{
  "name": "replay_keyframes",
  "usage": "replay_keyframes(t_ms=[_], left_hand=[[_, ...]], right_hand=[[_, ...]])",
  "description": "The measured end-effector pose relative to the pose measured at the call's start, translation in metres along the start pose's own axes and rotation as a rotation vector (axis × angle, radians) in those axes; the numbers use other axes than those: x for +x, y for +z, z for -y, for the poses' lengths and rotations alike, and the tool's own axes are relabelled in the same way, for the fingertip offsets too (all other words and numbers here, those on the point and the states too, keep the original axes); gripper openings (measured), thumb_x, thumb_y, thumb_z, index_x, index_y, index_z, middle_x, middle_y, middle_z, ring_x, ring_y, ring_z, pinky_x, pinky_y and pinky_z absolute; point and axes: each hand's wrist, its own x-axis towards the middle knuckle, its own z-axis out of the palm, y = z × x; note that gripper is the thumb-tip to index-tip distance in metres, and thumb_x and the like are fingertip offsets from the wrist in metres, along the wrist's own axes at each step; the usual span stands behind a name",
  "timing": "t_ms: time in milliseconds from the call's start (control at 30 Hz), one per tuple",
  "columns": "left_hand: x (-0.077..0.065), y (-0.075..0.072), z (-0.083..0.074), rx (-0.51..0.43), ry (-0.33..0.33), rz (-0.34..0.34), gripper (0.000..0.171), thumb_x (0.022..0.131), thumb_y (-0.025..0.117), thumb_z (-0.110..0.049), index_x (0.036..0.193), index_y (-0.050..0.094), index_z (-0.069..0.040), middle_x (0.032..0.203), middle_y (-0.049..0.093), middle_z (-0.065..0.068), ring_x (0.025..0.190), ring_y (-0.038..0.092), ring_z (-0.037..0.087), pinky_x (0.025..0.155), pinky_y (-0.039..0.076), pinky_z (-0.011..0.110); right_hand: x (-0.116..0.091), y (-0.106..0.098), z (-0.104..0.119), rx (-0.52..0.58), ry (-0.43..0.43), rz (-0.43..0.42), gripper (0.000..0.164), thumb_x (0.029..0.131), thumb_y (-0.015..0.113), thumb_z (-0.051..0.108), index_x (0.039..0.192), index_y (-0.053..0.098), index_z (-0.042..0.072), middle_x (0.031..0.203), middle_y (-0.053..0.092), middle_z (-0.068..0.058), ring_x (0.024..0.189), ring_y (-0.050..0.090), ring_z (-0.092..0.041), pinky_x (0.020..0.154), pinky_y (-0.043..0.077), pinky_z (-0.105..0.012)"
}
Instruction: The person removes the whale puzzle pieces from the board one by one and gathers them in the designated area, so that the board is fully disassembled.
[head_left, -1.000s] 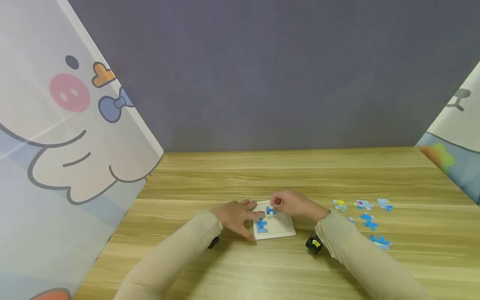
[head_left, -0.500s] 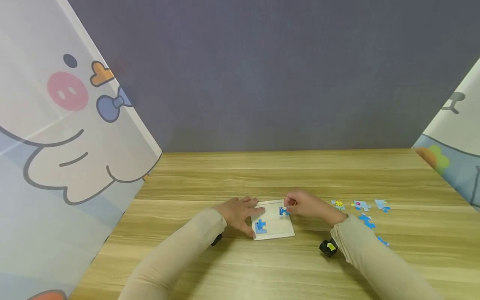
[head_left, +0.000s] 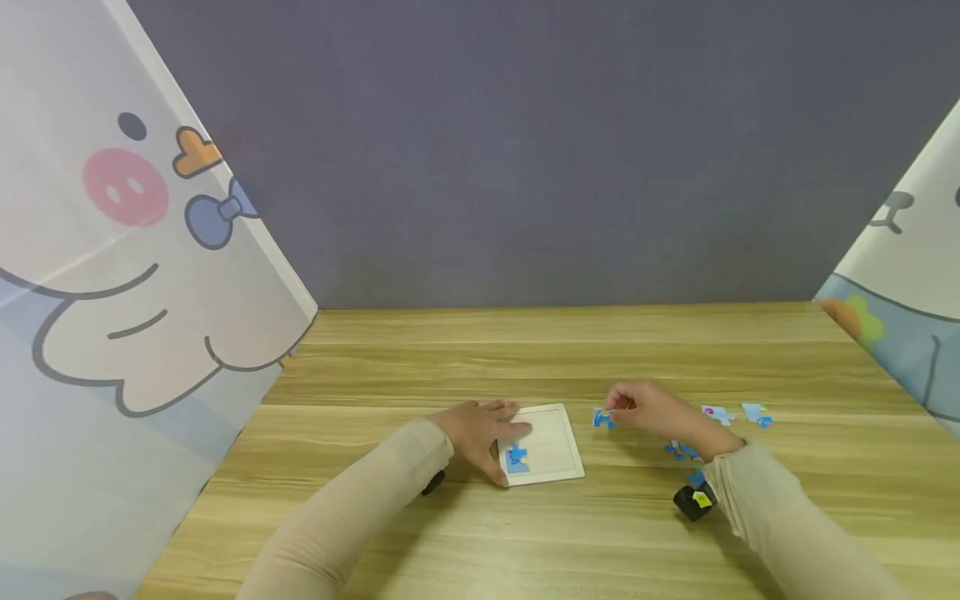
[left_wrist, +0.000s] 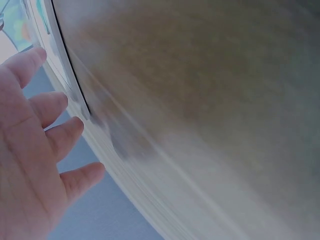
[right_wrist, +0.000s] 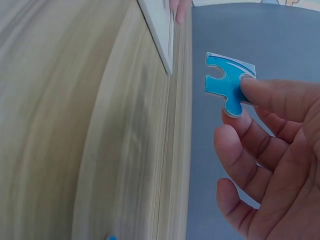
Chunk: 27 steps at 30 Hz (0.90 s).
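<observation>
My right hand (head_left: 637, 408) pinches a blue jigsaw piece (right_wrist: 229, 82) between thumb and forefinger, as the right wrist view shows closely. In the head view that hand is over the table, to the right of a square white puzzle tray (head_left: 567, 442). My left hand (head_left: 480, 435) rests at the tray's left edge with fingers spread, index finger reaching over the tray. One blue puzzle piece (head_left: 517, 458) lies in the tray's lower left corner. The left wrist view shows straight, parted fingers (left_wrist: 65, 140) beside the tray's edge.
Several loose pieces lie on the wooden table (head_left: 420, 358) at the right, among them a piece with a pink swirl (head_left: 716, 414) and a light blue piece (head_left: 756, 414). My right forearm hides part of that area. A grey wall (head_left: 525, 158) rises behind the table.
My right hand has carried the blue jigsaw piece from over the tray to the right, past its edge. The left hand stays at the tray's left side.
</observation>
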Motion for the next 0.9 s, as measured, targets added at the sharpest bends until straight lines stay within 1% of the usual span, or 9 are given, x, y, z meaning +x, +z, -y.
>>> replay_keyframes(t_ms=[167,400,500,667,733,900], left_hand=[[-0.001,0.002,0.001,0.004,0.011,0.005,0.091,0.077,0.071,-0.060,0.152,0.029,-0.030,0.159,0.014,0.001,0.145,0.014,0.022,0.113,0.020,0.049],[-0.002,0.006,-0.002,0.018,0.029,0.011,0.090,0.077,0.068,-0.062,0.152,0.028,-0.031,0.159,0.013,0.002,0.145,0.012,0.022,0.114,0.019,0.047],[-0.001,0.007,-0.002,0.032,0.035,0.009,0.089,0.079,0.066,-0.063,0.153,0.026,-0.031,0.160,0.012,0.002,0.145,0.011,0.021,0.114,0.017,0.047],[-0.004,0.006,-0.002,0.026,0.032,0.016,0.085,0.083,0.062,-0.061,0.153,0.025,-0.029,0.160,0.011,0.001,0.145,0.010,0.019,0.115,0.015,0.047],[-0.006,0.005,-0.002,0.018,0.026,0.023,0.085,0.083,0.063,-0.060,0.153,0.025,-0.029,0.160,0.011,0.000,0.146,0.009,0.018,0.115,0.015,0.046],[-0.009,0.002,-0.002,-0.005,0.017,0.026,0.085,0.083,0.065,-0.058,0.153,0.026,-0.029,0.160,0.011,-0.001,0.145,0.009,0.016,0.115,0.015,0.045]], right_hand=[[-0.011,-0.006,-0.003,0.018,-0.001,-0.009,0.004,0.091,0.064,0.004,0.091,0.061,0.001,0.078,0.056,0.002,0.064,0.044,-0.008,0.057,0.041,-0.024],[-0.038,-0.020,-0.017,0.093,0.007,0.006,0.007,0.094,0.056,0.004,0.094,0.061,-0.001,0.079,0.057,0.000,0.064,0.047,-0.005,0.057,0.044,-0.025],[-0.047,-0.024,-0.021,0.114,0.037,0.014,0.009,0.095,0.055,0.004,0.097,0.060,-0.003,0.080,0.057,-0.002,0.065,0.048,-0.007,0.058,0.045,-0.025],[-0.058,-0.029,-0.025,0.160,0.124,0.004,0.015,0.096,0.055,0.007,0.101,0.060,-0.006,0.085,0.058,-0.005,0.072,0.053,-0.010,0.065,0.049,-0.026],[-0.062,-0.030,-0.027,0.181,0.141,0.007,0.016,0.096,0.055,0.007,0.102,0.060,-0.007,0.086,0.058,-0.004,0.073,0.054,-0.010,0.065,0.049,-0.027],[-0.071,-0.034,-0.037,0.215,0.097,0.034,0.018,0.098,0.051,0.004,0.102,0.059,-0.011,0.085,0.058,0.005,0.071,0.054,-0.008,0.063,0.049,-0.026]])
